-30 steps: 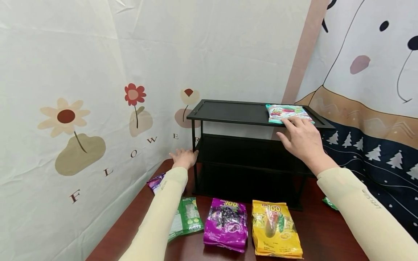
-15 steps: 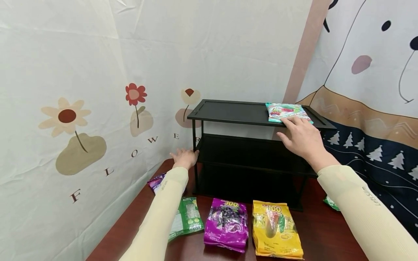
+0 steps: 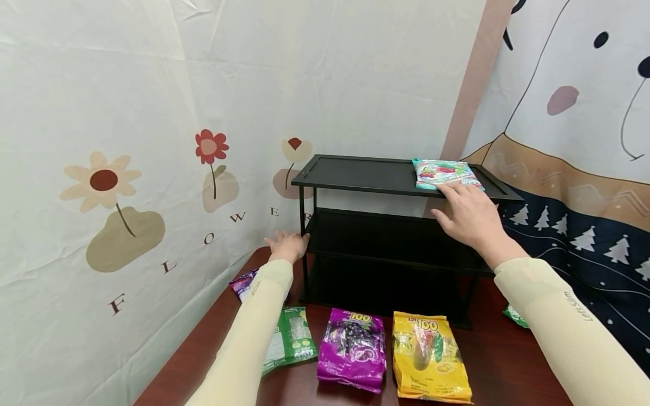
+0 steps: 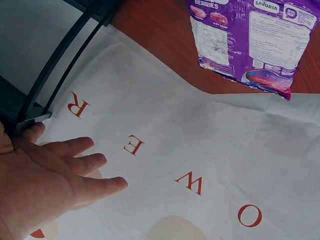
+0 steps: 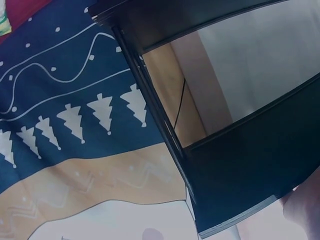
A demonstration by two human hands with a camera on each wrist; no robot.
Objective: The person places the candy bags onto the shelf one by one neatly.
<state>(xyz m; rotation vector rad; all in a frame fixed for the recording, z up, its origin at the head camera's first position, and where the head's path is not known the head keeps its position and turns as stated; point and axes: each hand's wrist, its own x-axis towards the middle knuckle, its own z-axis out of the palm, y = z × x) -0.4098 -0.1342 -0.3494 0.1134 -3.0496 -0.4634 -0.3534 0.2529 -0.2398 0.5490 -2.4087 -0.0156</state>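
Note:
A teal candy packet (image 3: 447,173) with fruit pictures lies flat at the right end of the top tier of a black three-tier shelf (image 3: 365,173). My right hand (image 3: 469,217) reaches over the tier's front edge, its extended fingertips at the packet's near edge. In the right wrist view only a blurred part of the right hand (image 5: 306,210) shows, by the tier's edge. At the shelf's left side, my left hand (image 3: 286,246) rests against the front post. The left wrist view shows the left hand (image 4: 60,175) with fingers spread and nothing in the palm.
On the brown table (image 3: 487,361) before the shelf lie a green packet (image 3: 294,338), a purple bag (image 3: 352,349) and a yellow bag (image 3: 429,358). A purple berry packet (image 4: 250,40) lies left of the shelf, a green one (image 3: 515,317) at right. Printed cloth (image 3: 228,84) hangs behind.
The teal packet has slid slightly back and left on the top tier, with my right fingertips still at its near edge. My left hand stays at the post.

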